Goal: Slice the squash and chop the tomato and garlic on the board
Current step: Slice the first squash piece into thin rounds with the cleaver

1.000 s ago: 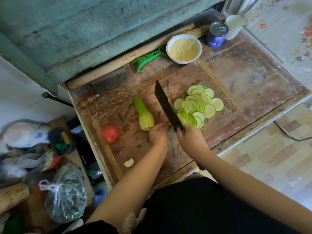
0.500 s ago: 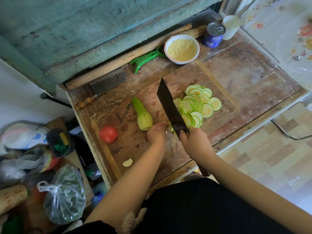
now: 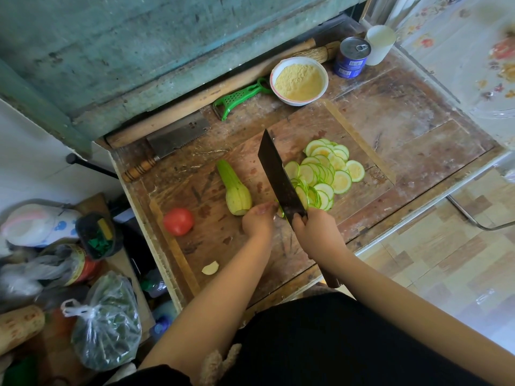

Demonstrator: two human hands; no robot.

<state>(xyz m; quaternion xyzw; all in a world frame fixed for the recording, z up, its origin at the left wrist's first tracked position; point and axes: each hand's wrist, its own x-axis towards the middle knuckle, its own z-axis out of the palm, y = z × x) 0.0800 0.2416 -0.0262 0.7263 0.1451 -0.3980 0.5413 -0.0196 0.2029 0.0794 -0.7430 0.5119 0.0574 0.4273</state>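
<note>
A dark cleaver (image 3: 278, 174) stands on the wooden board (image 3: 223, 246), and my right hand (image 3: 315, 229) grips its handle. Round squash slices (image 3: 328, 168) are piled to the right of the blade. My left hand (image 3: 257, 221) pinches a small green squash piece against the blade's left side. A peeled squash half (image 3: 235, 190) lies just left of that hand. The red tomato (image 3: 178, 221) sits at the board's left. A garlic clove (image 3: 210, 268) lies near the front edge.
A second cleaver (image 3: 167, 146), a green peeler (image 3: 239, 97), a bowl of yellow powder (image 3: 298, 80), a blue can (image 3: 352, 57) and a white cup (image 3: 379, 47) line the back. Bags and jars crowd the floor at left (image 3: 106, 321).
The cleaver blade has tipped from edge-on to showing its flat side, and both hands have shifted a little left along the squash piece.
</note>
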